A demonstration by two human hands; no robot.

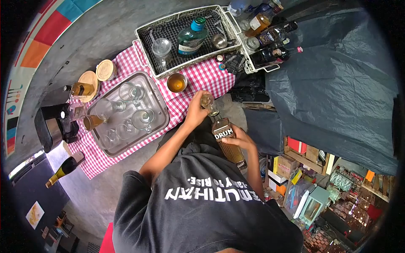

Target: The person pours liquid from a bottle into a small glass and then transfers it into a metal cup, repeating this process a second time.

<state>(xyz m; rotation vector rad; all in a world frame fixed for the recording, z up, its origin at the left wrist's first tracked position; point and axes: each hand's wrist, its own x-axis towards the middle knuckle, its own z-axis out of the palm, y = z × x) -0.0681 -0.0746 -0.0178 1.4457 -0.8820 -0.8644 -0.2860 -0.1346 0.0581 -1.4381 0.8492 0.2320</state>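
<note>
My left hand [198,109] is wrapped round a small glass [207,100] near the table's front edge. Just below and to the right, my right hand [241,140] grips a bottle labelled DRUM [228,145] by its body. The bottle is tilted, its neck at the small glass. Whether liquid is passing between them is too small to tell. A round glass of amber liquid [176,83] stands on the pink checked cloth [198,86], beyond my left hand.
A metal tray [126,143] with several glasses lies on the left of the cloth. A white wire basket [145,63] at the back holds a Singleton bottle [192,40] and a stemmed glass [162,50]. Several bottles [270,36] stand at the back right; a black machine [52,126] is far left.
</note>
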